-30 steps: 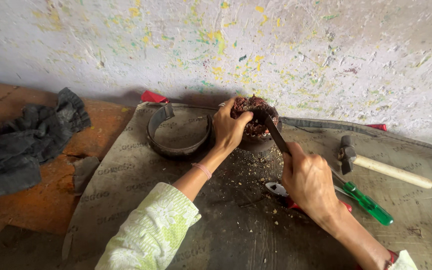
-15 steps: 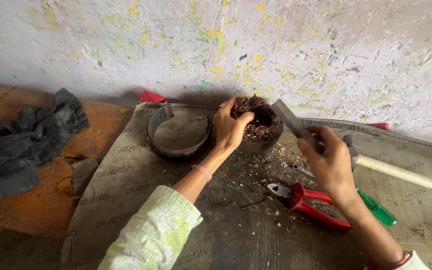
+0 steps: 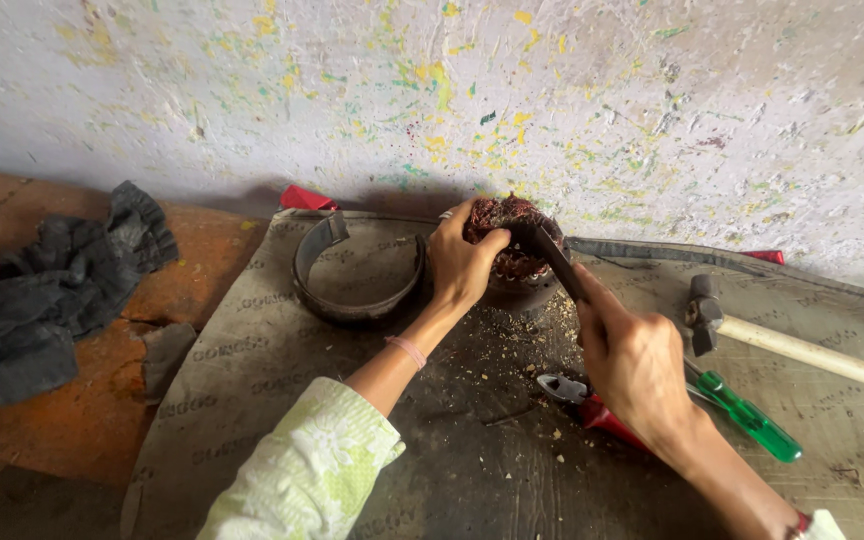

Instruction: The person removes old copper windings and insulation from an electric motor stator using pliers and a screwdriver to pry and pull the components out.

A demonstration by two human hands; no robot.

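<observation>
Right hand (image 3: 632,360) swung its flat blade (image 3: 552,262) back onto the copper winding (image 3: 505,222), left hand (image 3: 462,262) clamping it; pry shallow, steady.

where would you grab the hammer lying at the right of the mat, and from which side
Probably the pale wooden handle of the hammer, near its middle, coming straight down from above. It lies flat on the mat with its dark head toward the right hand, and the handle's long bare length has open space along it, away from the green screwdriver.
</observation>
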